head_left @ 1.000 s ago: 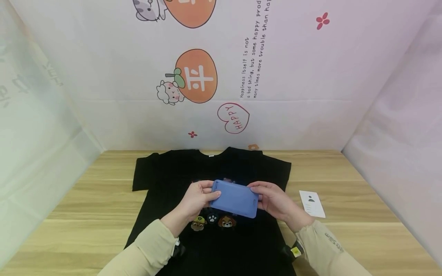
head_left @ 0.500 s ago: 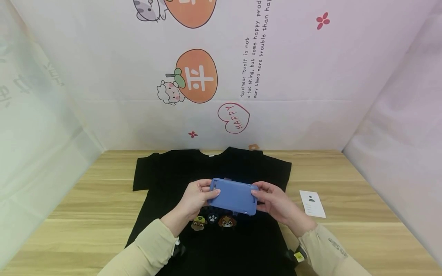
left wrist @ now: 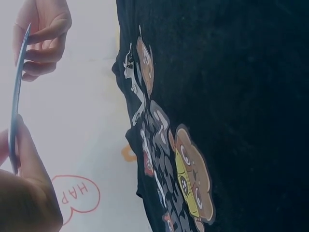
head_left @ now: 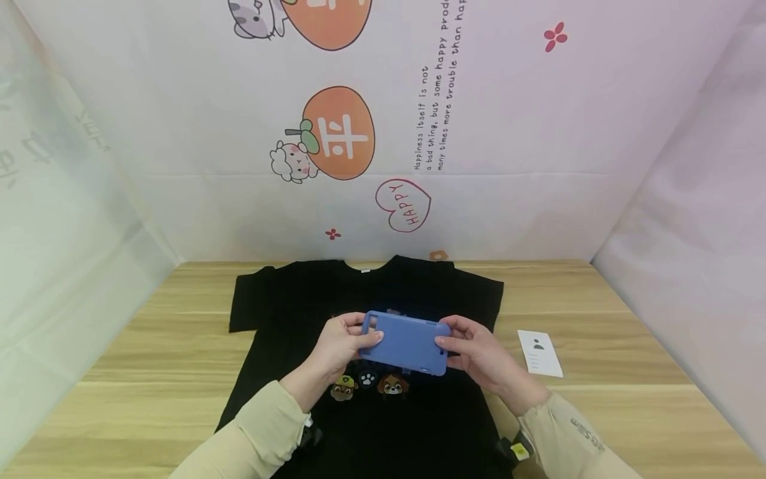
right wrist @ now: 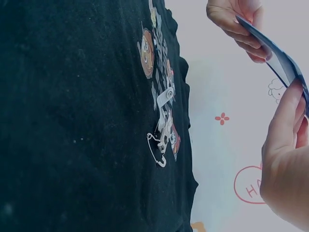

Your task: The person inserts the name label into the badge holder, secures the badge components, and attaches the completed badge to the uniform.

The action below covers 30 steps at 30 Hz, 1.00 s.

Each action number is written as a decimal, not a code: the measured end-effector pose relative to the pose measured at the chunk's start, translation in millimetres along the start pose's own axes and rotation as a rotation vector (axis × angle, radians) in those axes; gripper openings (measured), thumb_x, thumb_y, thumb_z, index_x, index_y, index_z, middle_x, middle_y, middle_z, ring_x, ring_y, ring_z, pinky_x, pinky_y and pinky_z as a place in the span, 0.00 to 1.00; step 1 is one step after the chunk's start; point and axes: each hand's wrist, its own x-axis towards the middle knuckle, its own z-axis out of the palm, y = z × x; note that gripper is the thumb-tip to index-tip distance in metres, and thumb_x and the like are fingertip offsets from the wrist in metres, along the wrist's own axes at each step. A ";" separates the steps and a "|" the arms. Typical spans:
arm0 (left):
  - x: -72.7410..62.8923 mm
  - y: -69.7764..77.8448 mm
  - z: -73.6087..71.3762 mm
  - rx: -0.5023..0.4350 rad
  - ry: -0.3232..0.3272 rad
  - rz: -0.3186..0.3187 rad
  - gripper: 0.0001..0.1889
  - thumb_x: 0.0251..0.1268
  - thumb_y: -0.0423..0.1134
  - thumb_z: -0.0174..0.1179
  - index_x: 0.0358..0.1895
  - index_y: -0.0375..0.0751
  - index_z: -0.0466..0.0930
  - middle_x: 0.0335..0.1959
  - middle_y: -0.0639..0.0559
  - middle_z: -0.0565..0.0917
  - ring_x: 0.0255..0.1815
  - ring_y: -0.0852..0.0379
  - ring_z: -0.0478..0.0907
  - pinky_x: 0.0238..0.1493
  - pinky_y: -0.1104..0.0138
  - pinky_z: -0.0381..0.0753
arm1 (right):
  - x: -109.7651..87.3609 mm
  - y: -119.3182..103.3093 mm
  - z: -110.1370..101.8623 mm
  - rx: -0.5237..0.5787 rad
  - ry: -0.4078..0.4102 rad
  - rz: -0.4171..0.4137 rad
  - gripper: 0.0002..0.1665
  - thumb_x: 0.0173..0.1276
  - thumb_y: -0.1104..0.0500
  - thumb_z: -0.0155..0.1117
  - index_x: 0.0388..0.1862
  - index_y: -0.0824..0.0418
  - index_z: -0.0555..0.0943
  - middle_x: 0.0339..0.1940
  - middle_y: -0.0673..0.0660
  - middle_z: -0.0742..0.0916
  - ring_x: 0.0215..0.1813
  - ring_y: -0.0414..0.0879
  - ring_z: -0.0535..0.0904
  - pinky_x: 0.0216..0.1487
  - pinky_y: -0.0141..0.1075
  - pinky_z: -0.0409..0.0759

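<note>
A blue badge holder (head_left: pixel 407 342), a flat rectangle with rounded corners, is held over the middle of a black T-shirt (head_left: pixel 395 439). My left hand (head_left: pixel 338 342) pinches its left end, thumb on the face towards me, close to a slot. At the opposite end my right hand (head_left: pixel 475 349) grips it the same way, thumb on the near face and fingers behind. The right wrist view shows the holder (right wrist: pixel 285 63) edge-on, with a gap between its layers. In the left wrist view it appears as a thin bowed strip.
The T-shirt lies spread on a wooden table (head_left: pixel 628 399), with cartoon dog faces (head_left: pixel 393 384) printed on its front. On the shirt is a badge clip (right wrist: pixel 161 137) with a safety pin and snap strap. A white ID card (head_left: pixel 540 353) lies right of the shirt. Printed white cloth (head_left: pixel 509 133) hangs behind.
The right thumb has shifted from the holder's upper right corner down onto its face. The holder has turned slightly, and the slot at its left end shows more. The left hand stays nearly still.
</note>
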 end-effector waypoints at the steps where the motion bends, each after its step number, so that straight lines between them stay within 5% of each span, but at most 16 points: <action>1: 0.1 -0.5 0.3 0.000 0.005 -0.002 0.13 0.59 0.29 0.62 0.47 0.29 0.77 0.39 0.38 0.86 0.37 0.50 0.85 0.40 0.59 0.85 | -0.6 -0.2 0.2 -0.001 0.005 -0.001 0.06 0.71 0.61 0.54 0.43 0.51 0.74 0.41 0.45 0.84 0.45 0.40 0.80 0.48 0.37 0.82; 8: 0.1 -2.0 0.8 0.004 -0.018 0.003 0.14 0.59 0.31 0.64 0.48 0.30 0.77 0.40 0.38 0.86 0.37 0.51 0.85 0.41 0.59 0.85 | -2.2 0.3 -0.2 -0.036 0.083 0.006 0.07 0.71 0.62 0.55 0.40 0.49 0.75 0.39 0.44 0.84 0.44 0.40 0.80 0.46 0.37 0.82; 20: 0.5 -0.7 -8.6 -0.097 -0.279 -0.001 0.19 0.73 0.32 0.48 0.63 0.29 0.64 0.28 0.58 0.81 0.32 0.64 0.79 0.41 0.69 0.83 | -4.4 5.4 -3.7 -0.098 0.213 0.040 0.06 0.69 0.64 0.57 0.39 0.51 0.75 0.32 0.45 0.79 0.40 0.39 0.77 0.43 0.36 0.81; 30: -3.0 -2.6 -7.3 -0.094 -0.265 0.001 0.19 0.72 0.31 0.48 0.63 0.29 0.64 0.32 0.53 0.85 0.35 0.62 0.82 0.45 0.64 0.83 | -5.9 5.8 -3.7 -0.122 0.230 0.045 0.06 0.67 0.65 0.58 0.39 0.54 0.75 0.33 0.47 0.78 0.39 0.40 0.77 0.41 0.36 0.82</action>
